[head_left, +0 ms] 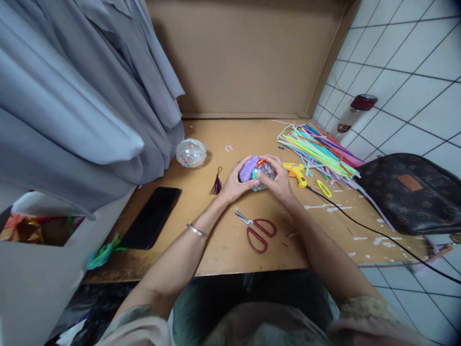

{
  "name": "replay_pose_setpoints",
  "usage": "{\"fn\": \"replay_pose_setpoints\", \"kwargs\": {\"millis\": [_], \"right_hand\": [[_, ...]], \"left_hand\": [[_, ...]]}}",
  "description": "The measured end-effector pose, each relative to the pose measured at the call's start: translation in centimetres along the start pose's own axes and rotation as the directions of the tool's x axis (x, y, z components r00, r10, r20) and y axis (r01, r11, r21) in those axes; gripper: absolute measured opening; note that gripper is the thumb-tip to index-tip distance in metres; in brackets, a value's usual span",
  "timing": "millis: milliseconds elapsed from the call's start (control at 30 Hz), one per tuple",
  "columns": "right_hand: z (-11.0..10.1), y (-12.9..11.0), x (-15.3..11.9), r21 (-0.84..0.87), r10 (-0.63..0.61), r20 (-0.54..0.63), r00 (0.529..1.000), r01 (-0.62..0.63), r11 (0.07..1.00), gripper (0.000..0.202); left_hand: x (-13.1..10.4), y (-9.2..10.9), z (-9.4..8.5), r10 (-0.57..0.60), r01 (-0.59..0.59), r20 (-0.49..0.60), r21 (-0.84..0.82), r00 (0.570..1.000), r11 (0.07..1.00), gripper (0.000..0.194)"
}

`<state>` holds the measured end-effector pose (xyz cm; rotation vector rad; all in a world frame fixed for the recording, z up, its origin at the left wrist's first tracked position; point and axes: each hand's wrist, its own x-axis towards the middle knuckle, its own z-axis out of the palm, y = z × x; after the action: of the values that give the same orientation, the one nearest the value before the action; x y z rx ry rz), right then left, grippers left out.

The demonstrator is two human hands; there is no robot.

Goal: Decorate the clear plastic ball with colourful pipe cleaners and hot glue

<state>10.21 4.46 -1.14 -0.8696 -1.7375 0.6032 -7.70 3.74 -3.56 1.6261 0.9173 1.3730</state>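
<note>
Both my hands are closed around a clear faceted ball (pixel 265 169) partly covered with purple strips. Small red and teal bits also show on it. My left hand (pixel 236 185) grips the purple side, and my right hand (pixel 279 180) wraps the clear side, with the two thumbs meeting in front. Just left of my left hand lies a dark purple tassel (pixel 216 183). Red-handled scissors (pixel 256 230) rest on the table below my hands. Beside my right hand is a yellow glue gun (pixel 296 174) with a black cord.
A second clear ball (pixel 191 153) sits at the left rear. Colourful pipe cleaners (pixel 320 149) are heaped at right, near a dark patterned bag (pixel 410 192) and a red-lidded bottle (pixel 351 115). A black phone (pixel 151 217) lies front left, near a grey curtain (pixel 90 86).
</note>
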Motion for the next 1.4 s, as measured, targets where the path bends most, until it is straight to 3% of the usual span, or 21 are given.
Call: {"fn": "replay_pose_setpoints", "kwargs": {"millis": [367,567,667,767,900,1000,1067,1267,1400], "right_hand": [[0.3,0.3,-0.2,-0.015,-0.010,-0.032,0.999,0.010,1.000,0.040],[0.5,0.3,-0.3,0.006,-0.017,-0.058,0.998,0.017,1.000,0.040],[0.6,0.0,-0.3,0.050,-0.007,-0.086,0.996,0.012,0.999,0.043],[0.8,-0.1,-0.2,0.166,0.049,-0.144,0.988,-0.025,0.986,0.047],[1.0,0.2,-0.1,0.378,0.193,-0.196,0.961,-0.108,0.920,0.049],[1.2,0.5,-0.1,0.441,0.283,-0.191,0.940,-0.175,0.880,0.047],[1.3,0.5,-0.2,0.452,0.314,-0.189,0.931,-0.201,0.869,0.047],[1.6,-0.5,-0.6,0.354,0.207,-0.178,0.962,-0.133,0.926,0.046],[1.6,-0.8,-0.8,0.256,0.116,-0.124,0.985,-0.081,0.963,0.046]], "left_hand": [[-0.1,0.0,0.1,-0.016,0.016,0.009,-0.029,1.000,0.999,0.081],[-0.2,0.2,0.4,-0.070,0.068,-0.008,-0.167,0.997,0.984,0.079],[-0.2,0.1,0.8,-0.136,0.120,-0.028,-0.323,0.990,0.939,0.081],[0.1,0.3,1.0,-0.276,0.217,-0.015,-0.575,0.961,0.789,0.077],[0.6,1.1,0.3,-0.475,0.366,0.126,-0.811,0.871,0.457,0.063],[0.8,1.9,-0.5,-0.532,0.370,0.189,-0.893,0.825,0.256,0.069],[0.8,2.2,-0.8,-0.535,0.342,0.195,-0.920,0.822,0.191,0.072],[0.7,2.1,-0.3,-0.539,0.257,0.108,-0.943,0.836,0.210,0.062],[0.7,1.9,0.2,-0.477,0.234,0.057,-0.918,0.877,0.320,0.057]]}}
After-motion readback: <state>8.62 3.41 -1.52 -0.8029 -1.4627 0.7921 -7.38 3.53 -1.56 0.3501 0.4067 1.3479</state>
